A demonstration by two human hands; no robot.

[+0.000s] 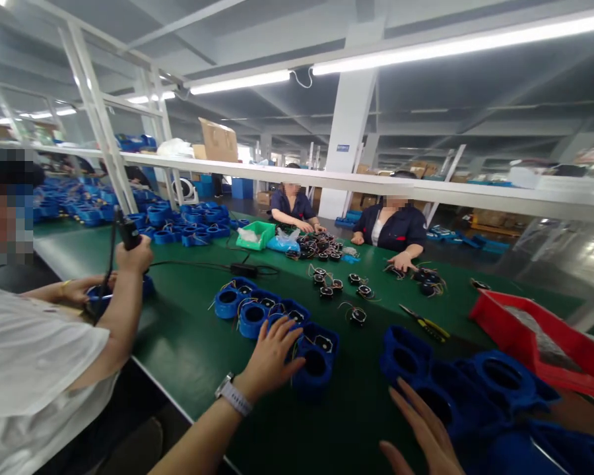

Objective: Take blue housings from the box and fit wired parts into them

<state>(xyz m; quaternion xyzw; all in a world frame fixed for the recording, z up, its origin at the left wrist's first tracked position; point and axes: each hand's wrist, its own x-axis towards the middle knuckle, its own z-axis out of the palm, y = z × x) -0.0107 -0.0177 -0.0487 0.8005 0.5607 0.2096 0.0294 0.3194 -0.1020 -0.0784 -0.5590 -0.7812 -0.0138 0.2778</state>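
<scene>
My left hand, with a wristwatch on its wrist, has its fingers spread over a row of blue plastic housings. Its fingertips are at the nearest housing, which has a small black motor set in it; whether they touch it I cannot tell. More housings with motors and thin wires stand to the left. At the lower right, my right hand has its fingers stretched out beside a pile of blue housings. Nothing shows between the fingers of either hand.
Loose wired motors and yellow-handled pliers lie on the green table. A red bin stands right, a green bin farther back. At left a co-worker holds a black power tool. Two people sit opposite.
</scene>
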